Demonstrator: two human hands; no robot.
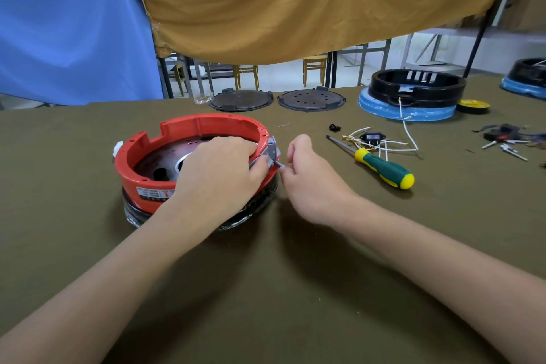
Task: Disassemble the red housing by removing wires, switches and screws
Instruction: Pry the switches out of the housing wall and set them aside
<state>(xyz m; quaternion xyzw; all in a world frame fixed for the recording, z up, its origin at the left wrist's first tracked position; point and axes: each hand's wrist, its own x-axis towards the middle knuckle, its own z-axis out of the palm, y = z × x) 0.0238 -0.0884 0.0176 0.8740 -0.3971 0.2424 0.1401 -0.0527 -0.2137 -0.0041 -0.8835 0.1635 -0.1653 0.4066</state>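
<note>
The round red housing (189, 133) sits left of centre on the olive cloth, open side up, on a black ring wrapped in film. A grey bracket (273, 151) sticks out at its right rim. My left hand (220, 170) lies over the right rim, thumb and fingers gripping the bracket and rim. My right hand (307, 174) is just right of the bracket, fingertips pinching a small grey screw (280, 165) at the bracket's edge. A screwdriver with a green and yellow handle (384, 168) lies to the right, beside white wires and a black socket (372, 137).
Two dark round plates (242, 100) (311, 100) lie at the table's far edge. A black housing on a blue ring (413, 94) stands at back right, with a yellow tape roll (472, 105). More switches and wires (505, 139) lie far right. Cloth curtains hang behind.
</note>
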